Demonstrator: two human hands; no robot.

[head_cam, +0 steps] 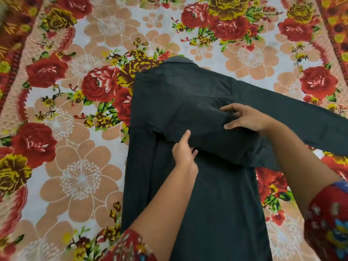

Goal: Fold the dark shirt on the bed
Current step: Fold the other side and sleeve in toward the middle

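The dark shirt [188,102] lies back-up on the flowered bed sheet [81,166], collar at the far end. Its left side is folded inward, and one sleeve lies across the back from upper left to lower right. The other sleeve [293,110] stretches out flat to the right. My left hand [185,151] pinches the lower edge of the crossed sleeve near the shirt's middle. My right hand [244,117] grips a bunched fold of the same sleeve a little farther up and to the right.
The bed sheet with large red, yellow and peach flowers fills the whole view around the shirt. A red patterned border [335,34] runs along its right edge. My floral sleeves [327,223] show at the bottom.
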